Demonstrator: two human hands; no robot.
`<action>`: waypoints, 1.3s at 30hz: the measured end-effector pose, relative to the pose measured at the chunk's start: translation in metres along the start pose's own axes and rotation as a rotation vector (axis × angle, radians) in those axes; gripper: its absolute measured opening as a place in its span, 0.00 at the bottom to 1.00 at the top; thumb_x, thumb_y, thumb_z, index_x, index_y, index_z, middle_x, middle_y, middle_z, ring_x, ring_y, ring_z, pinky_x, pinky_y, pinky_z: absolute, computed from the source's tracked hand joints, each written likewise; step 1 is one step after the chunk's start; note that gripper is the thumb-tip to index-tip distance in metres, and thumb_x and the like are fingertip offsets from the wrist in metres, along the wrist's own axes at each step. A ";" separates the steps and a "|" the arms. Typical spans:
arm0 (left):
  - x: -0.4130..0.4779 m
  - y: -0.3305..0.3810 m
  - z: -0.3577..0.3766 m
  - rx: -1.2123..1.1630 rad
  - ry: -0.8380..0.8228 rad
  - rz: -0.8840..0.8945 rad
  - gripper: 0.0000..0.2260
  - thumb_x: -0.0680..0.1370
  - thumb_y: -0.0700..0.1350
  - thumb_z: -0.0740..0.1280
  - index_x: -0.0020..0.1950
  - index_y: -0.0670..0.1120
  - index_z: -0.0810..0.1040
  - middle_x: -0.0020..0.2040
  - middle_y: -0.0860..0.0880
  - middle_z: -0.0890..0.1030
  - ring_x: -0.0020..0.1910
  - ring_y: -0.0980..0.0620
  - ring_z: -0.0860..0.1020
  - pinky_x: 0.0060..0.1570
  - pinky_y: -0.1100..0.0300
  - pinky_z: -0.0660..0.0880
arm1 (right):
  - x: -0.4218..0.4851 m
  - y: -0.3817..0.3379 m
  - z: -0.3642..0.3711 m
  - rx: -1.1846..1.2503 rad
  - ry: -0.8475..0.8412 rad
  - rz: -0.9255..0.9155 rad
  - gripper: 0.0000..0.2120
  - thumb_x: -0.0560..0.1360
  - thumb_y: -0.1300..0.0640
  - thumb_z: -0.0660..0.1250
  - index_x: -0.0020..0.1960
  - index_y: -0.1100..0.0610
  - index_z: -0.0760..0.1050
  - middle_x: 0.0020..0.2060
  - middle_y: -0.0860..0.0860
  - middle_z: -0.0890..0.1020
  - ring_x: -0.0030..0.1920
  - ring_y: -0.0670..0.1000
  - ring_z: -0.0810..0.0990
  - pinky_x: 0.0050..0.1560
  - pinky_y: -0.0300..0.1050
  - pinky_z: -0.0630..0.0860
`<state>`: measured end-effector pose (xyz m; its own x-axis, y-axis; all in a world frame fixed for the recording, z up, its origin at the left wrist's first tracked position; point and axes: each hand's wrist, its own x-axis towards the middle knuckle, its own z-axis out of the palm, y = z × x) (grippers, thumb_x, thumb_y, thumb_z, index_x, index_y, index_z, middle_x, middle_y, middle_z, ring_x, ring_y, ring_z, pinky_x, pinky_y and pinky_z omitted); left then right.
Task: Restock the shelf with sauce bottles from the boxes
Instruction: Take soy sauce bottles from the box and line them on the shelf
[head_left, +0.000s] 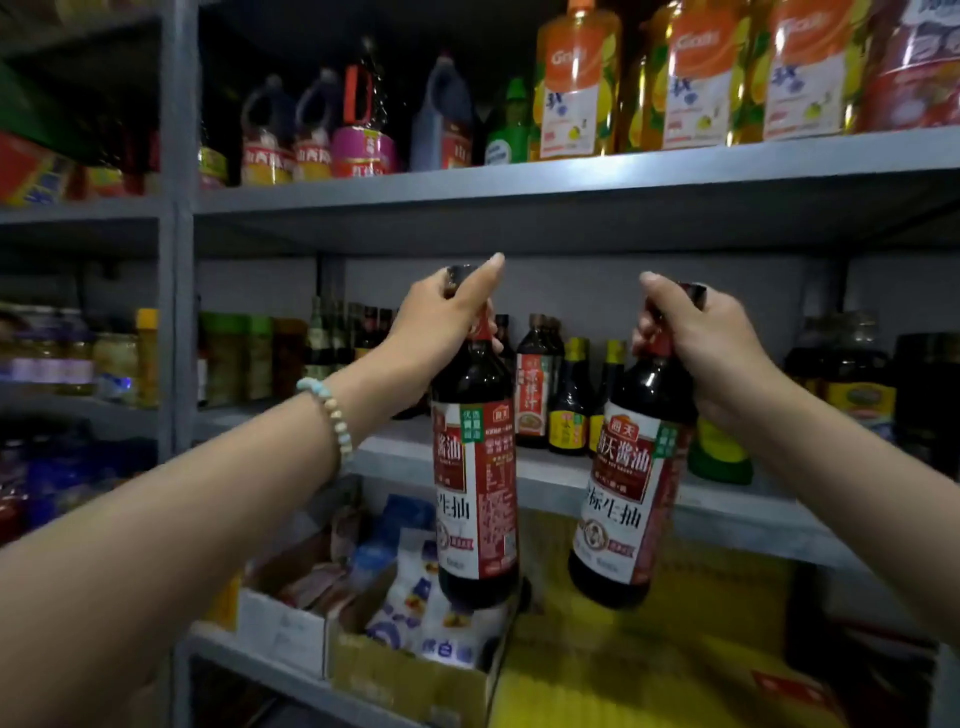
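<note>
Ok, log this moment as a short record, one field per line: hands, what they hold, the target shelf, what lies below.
left hand: grips the neck of the left soy sauce bottle, upright, in the air
right hand: grips the neck of the right soy sauce bottle, tilted, in the air
wrist: beaded bracelet on the left
middle shelf: small dark sauce bottles behind, bare space in front
lower shelf: open cardboard box of packets
top shelf: orange-labelled yellow bottles
</note>
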<state>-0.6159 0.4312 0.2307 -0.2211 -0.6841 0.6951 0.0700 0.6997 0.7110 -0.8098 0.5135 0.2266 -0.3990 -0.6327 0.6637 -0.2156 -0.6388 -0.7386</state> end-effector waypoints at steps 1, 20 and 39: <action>0.015 -0.001 -0.012 -0.012 -0.013 0.015 0.17 0.76 0.59 0.64 0.42 0.45 0.73 0.34 0.46 0.80 0.35 0.48 0.83 0.43 0.55 0.78 | 0.012 -0.001 0.016 -0.009 0.011 -0.012 0.15 0.77 0.55 0.65 0.33 0.55 0.69 0.24 0.49 0.74 0.26 0.48 0.74 0.32 0.43 0.73; 0.195 -0.130 -0.066 -0.046 0.119 0.046 0.16 0.76 0.56 0.65 0.41 0.44 0.71 0.33 0.45 0.77 0.31 0.49 0.79 0.35 0.58 0.75 | 0.169 0.085 0.147 -0.163 0.064 -0.082 0.11 0.78 0.58 0.64 0.38 0.58 0.70 0.28 0.53 0.74 0.25 0.46 0.74 0.27 0.36 0.74; 0.234 -0.210 -0.050 0.034 0.072 -0.041 0.17 0.76 0.58 0.65 0.39 0.45 0.74 0.32 0.48 0.76 0.31 0.49 0.75 0.32 0.58 0.69 | 0.195 0.173 0.176 -0.248 0.072 0.045 0.16 0.74 0.48 0.69 0.36 0.58 0.73 0.27 0.51 0.77 0.28 0.47 0.78 0.30 0.35 0.74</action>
<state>-0.6340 0.1137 0.2493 -0.1524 -0.7243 0.6724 0.0289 0.6768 0.7356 -0.7678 0.2028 0.2494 -0.4736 -0.6197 0.6258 -0.4044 -0.4783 -0.7796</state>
